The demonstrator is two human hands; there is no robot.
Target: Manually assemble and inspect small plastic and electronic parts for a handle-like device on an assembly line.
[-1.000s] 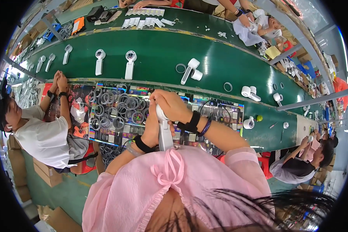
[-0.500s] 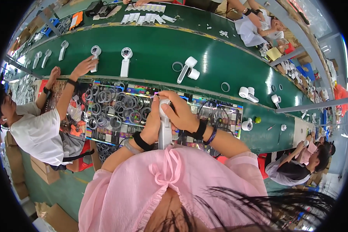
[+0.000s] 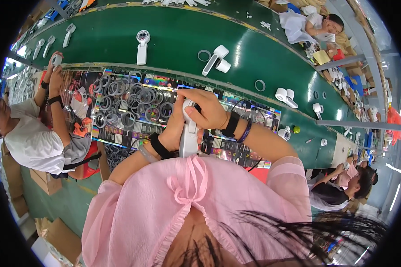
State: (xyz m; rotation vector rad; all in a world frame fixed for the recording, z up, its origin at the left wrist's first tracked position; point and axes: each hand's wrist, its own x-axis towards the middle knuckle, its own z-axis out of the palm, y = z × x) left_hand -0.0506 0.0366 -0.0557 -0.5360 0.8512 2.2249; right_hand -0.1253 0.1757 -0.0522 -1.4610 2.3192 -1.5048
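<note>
Both my hands are closed around a white handheld fan (image 3: 189,143) in front of my chest. Its handle points down toward me, while its head is mostly covered by my fingers. My left hand (image 3: 175,127) wraps the fan's left side. From the upper right, my right hand (image 3: 206,108) curls over the head, its thumb pressed against the front. Just left of my hands, many loose grey rings (image 3: 128,119) lie on a bench covered with shiny printed sheets (image 3: 140,129).
Beyond the bench runs a green conveyor (image 3: 173,49) with a white fan (image 3: 141,49), a group of fan parts (image 3: 217,61) and a grey ring (image 3: 259,85) on it. A co-worker in a white shirt (image 3: 35,138) sits at left. Metal rails (image 3: 358,125) stand at right.
The co-worker at left has taken a fan off the conveyor and now holds it in both hands. My hands stay around my fan, with little visible finger movement. The whole view has shifted slightly.
</note>
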